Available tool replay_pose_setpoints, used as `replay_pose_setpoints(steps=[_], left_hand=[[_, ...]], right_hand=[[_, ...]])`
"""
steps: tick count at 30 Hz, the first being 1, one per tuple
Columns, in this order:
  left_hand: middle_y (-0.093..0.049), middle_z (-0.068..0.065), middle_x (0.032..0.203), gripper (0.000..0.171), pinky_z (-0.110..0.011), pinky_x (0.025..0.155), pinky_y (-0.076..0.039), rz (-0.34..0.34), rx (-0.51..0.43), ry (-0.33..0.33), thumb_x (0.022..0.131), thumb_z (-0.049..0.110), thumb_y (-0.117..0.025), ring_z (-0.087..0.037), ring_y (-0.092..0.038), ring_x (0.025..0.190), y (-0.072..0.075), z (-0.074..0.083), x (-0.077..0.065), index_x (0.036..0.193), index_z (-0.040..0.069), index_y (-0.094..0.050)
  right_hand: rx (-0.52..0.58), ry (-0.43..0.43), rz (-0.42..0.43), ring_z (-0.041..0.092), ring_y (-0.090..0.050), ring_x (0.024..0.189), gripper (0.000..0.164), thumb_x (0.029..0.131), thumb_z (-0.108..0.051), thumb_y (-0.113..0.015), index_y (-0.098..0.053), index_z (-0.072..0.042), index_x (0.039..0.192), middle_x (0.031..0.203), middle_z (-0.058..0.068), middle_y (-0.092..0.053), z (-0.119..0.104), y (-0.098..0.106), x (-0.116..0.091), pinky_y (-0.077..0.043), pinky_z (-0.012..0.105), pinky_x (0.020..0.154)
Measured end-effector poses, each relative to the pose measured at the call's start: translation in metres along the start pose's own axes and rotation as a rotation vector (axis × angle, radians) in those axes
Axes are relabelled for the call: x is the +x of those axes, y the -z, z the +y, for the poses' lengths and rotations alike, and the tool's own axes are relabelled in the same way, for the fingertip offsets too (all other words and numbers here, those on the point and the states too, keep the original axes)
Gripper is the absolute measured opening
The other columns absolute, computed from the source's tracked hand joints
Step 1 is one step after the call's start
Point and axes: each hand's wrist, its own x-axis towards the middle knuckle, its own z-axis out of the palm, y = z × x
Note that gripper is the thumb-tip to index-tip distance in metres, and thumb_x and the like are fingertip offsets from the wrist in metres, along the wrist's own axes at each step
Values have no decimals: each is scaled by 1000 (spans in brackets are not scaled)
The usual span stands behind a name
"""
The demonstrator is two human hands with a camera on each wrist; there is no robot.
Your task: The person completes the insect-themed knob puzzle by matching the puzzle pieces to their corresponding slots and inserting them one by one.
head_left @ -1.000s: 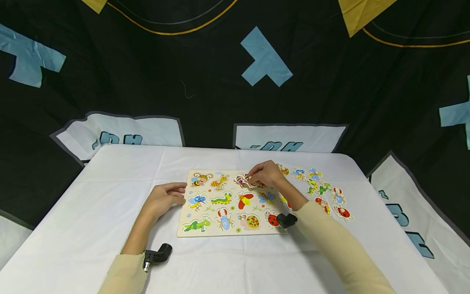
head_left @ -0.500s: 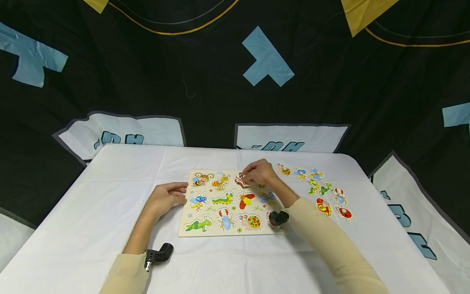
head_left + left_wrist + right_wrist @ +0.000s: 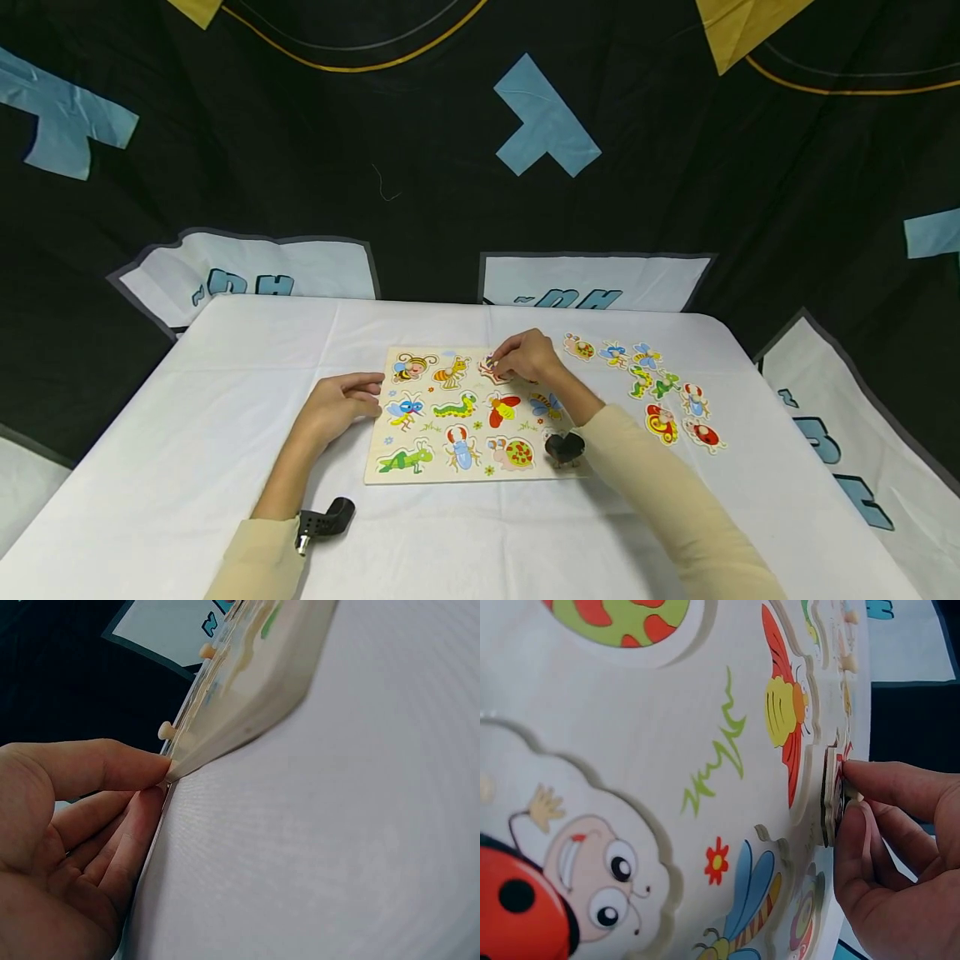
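Note:
In the head view a pale wooden insect puzzle board [image 3: 438, 473] lies flat, with bug pictures in rows. My left hand [image 3: 333, 404] touches the board's left edge; in the left wrist view its thumb [image 3: 112, 766] and another fingertip meet at that edge. Over the top row, third from the left, my right hand [image 3: 528, 354] pinches a spider puzzle piece [image 3: 491, 367] between thumb and fingers. The right wrist view shows this piece [image 3: 831, 799] edge-on, close over the board, its face partly hidden by the fingers. Small wooden knobs [image 3: 166, 731] rise from the board near my left hand.
Several loose puzzle pieces lie on the white tablecloth right of the board, among them a snail [image 3: 579, 347], a stag beetle [image 3: 694, 400], a ladybug [image 3: 703, 433] and a butterfly [image 3: 661, 422]. Black cameras [image 3: 326, 518] sit on both wrists. Dark fabric hangs behind the table.
My right hand has moved a little left and away from me with the spider piece, now covering much of it. My left hand stays at the board's edge.

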Motion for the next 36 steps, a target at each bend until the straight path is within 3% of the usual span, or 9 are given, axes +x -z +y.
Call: replay_pose_setpoints(steps=[15, 27, 36], left_hand=[[-70, -14, 121, 57, -43, 100, -43, 2, 4, 4, 81, 7, -75, -19, -68, 101, 0, 2, -1, 137, 7, -63], [-70, -12, 122, 56, -32, 89, -46, 10, 24, 15, 82, 8, -75, -18, -68, 101, -1, 2, 0, 137, 8, -64], [-70, -12, 121, 56, -37, 93, -46, 12, 24, 14, 82, 8, -75, -19, -68, 101, -2, 2, -1, 137, 7, -63]], right_hand=[[21, -1, -4, 13, -56, 66, 7, 79, -14, -84, -79, -12, 83, 74, 0, -73, 3, -4, 0, -42, 23, 58], [51, -33, -24, 15, -60, 71, 10, 80, -16, -84, -79, -11, 87, 80, 3, -73, 4, -5, 1, -45, 24, 62], [58, -37, -22, 16, -60, 75, 11, 79, -17, -85, -79, -12, 87, 83, 2, -73, 4, -5, 0, -45, 25, 65]])
